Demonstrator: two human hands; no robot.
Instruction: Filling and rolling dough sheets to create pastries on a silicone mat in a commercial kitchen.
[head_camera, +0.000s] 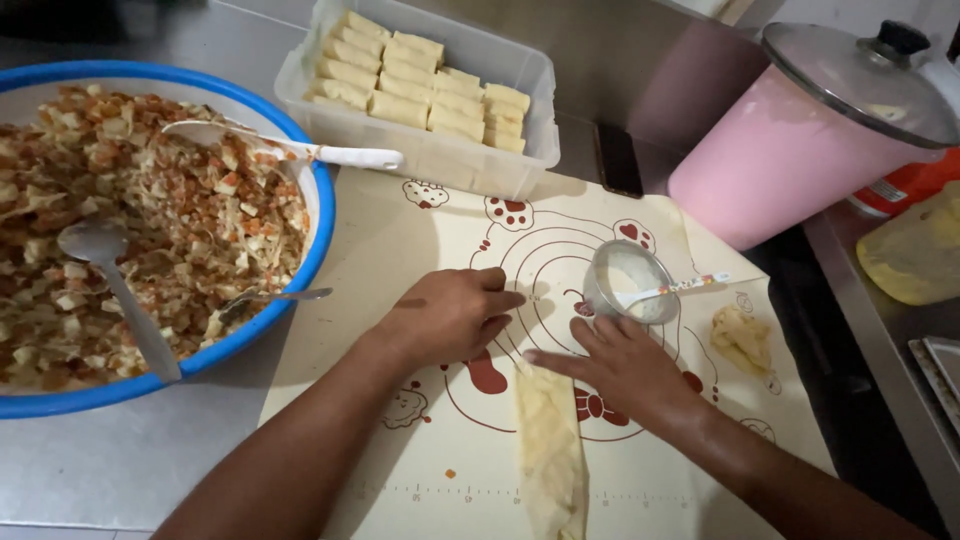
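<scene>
A long, pale yellow strip of thin wrapper pastry (549, 455) lies on the cream baking mat printed with red circles and cartoon figures (400, 250), running from the mat's middle toward its near edge. The right hand (625, 365) rests flat at the strip's far end, its grip apart, fingers spread and touching the pastry's tip. The left hand (450, 312) lies just beside it on the mat, palm down, fingers loosely together and holding nothing. Near the right hand stands a small clear cup of white paste with a spoon (628, 283). A crumpled pastry scrap (741, 338) lies farther right. On the steel table (120, 460) sit a blue-rimmed bowl of chopped filling (318, 215), a clear tub of finished rolls (520, 110) and a pink lidded pot (780, 160).
</scene>
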